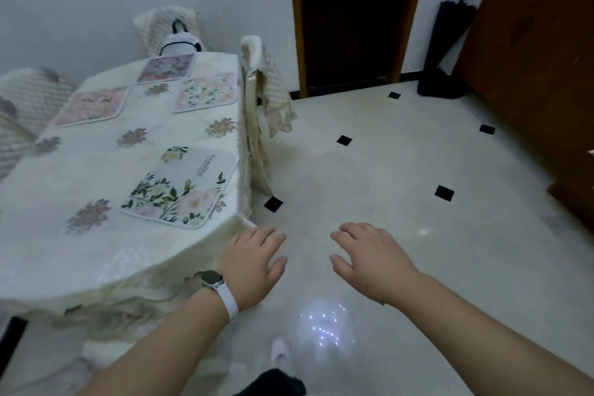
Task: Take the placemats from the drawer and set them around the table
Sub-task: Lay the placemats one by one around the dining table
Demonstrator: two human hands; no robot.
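From the head camera, my left hand [254, 262] and right hand [369, 259] are both out over the glossy floor [401, 170] at lower centre, palms down. The fingers are loosely spread and neither hand holds anything. The left hand wears a wristwatch [212, 280] and sits just beside the near corner of the cloth-covered table [106, 254]. I cannot tell whether its fingertips touch the hanging cloth.

Four floral placemats lie on that table at the left of the frame:
- The green-leafed placemat [180, 185] is nearest, close to the right edge.
- The yellow-flowered placemat [207, 92] is further up that edge, by the covered chair [257, 100].
- The far pink placemat [167, 67] lies at the table's far end.
- The left pink placemat [91, 106] lies at upper left.

The drawer is out of view, so I cannot say whether any mats are left in it.

As I judge it, the main risk is my left hand or forearm catching the draped cloth at that corner. A tug there would drag the whole cloth and skew the mats, the green-leafed one first because it sits so near the edge. The second risk is calling the job done too soon: the table's near left stretch shows no mat, and I cannot see whether a seat there needs one. The shiny floor could also cost me footing if I turn quickly.
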